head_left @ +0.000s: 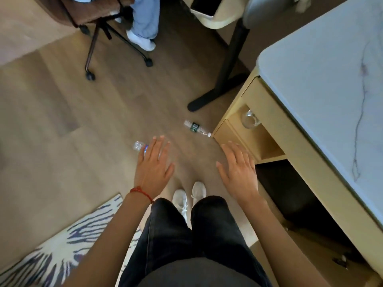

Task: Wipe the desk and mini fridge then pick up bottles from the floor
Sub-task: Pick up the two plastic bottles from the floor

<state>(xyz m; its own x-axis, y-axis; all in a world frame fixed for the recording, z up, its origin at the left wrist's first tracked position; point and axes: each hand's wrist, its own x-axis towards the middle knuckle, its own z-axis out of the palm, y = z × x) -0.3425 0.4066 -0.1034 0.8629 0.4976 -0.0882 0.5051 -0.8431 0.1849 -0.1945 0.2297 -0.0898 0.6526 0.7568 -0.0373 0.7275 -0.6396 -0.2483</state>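
Observation:
Two clear plastic bottles lie on the wooden floor ahead of my feet. The one with a green label (196,128) rests on its side near the corner of the cream cabinet. The other, with a blue label (138,146), lies to the left and is partly hidden behind my left hand (153,167). That hand hovers above it, palm down, fingers spread, empty. My right hand (238,169) is held out the same way, open and empty, beside the cabinet. A marble-patterned white top (323,83) covers the cabinet at the right.
A cream cabinet (267,112) with an open shelf holding a glass (249,119) stands at the right. A black desk leg (219,83), a rolling chair (99,34) and another person's leg (145,23) are ahead. A striped rug (47,251) lies at the lower left.

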